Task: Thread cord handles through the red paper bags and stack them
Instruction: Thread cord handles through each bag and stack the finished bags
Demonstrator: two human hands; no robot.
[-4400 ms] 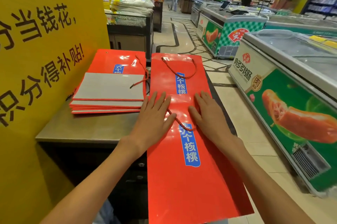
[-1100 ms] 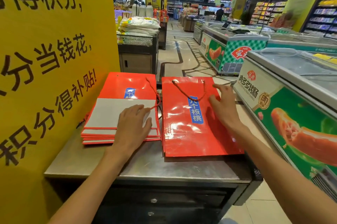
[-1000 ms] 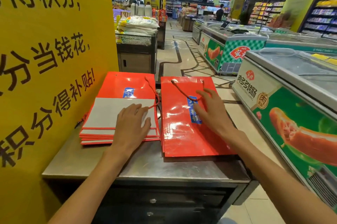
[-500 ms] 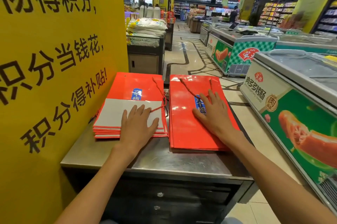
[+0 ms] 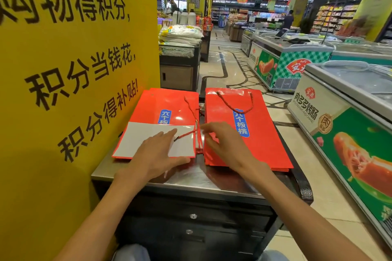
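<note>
Two piles of flat red paper bags lie on a steel counter (image 5: 191, 178). The left pile (image 5: 169, 103) shows a white folded bottom flap and has no handle in its top bag. The right pile (image 5: 261, 133) has a red cord handle (image 5: 237, 107) threaded through its top bag. Loose red cords (image 5: 196, 116) lie in the gap between the piles. My left hand (image 5: 157, 154) rests flat on the left pile's white flap, thumb at its front edge. My right hand (image 5: 224, 146) lies over the right pile's left edge, its fingertips spread at the loose cords.
A tall yellow sign board (image 5: 70, 82) stands directly left of the counter. Chest freezers (image 5: 347, 116) line the aisle on the right. Drawers (image 5: 193, 218) sit below the counter's front edge. Shop displays and a distant person (image 5: 288, 19) stand beyond.
My right hand has slid left off the middle of the right pile to the loose cords in the gap. My left hand has stayed on the left pile.
</note>
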